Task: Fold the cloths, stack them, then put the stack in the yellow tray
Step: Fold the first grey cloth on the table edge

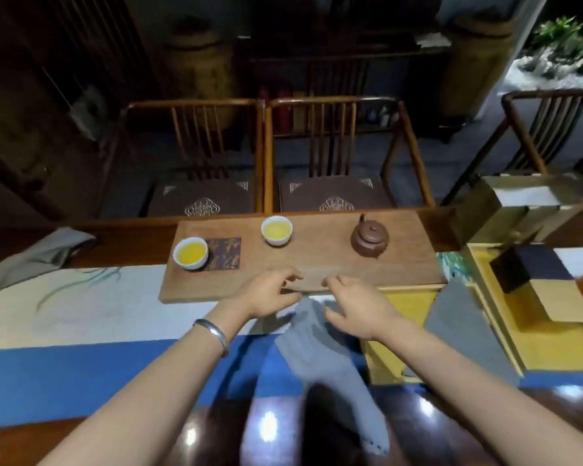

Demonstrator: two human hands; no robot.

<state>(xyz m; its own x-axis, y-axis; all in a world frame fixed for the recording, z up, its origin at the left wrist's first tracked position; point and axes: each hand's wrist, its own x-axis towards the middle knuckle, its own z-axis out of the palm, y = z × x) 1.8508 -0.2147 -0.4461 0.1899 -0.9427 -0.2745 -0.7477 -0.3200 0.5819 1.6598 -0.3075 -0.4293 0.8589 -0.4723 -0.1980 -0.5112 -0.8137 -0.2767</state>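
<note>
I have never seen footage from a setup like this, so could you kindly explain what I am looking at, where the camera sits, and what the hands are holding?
There is no machine here. One wide-angle camera on a person's head looks forward and down, so both bare forearms reach in from the bottom edge.

The left hand, with a silver bracelet on its wrist, and the right hand both pinch the top of a grey cloth that hangs down towards the viewer.

Beyond them lies a wooden tea board carrying two cups of yellow tea and a brown clay teapot. To the right is the yellow tray, with another grey cloth lying over it. A third cloth lies crumpled at far left.
</note>
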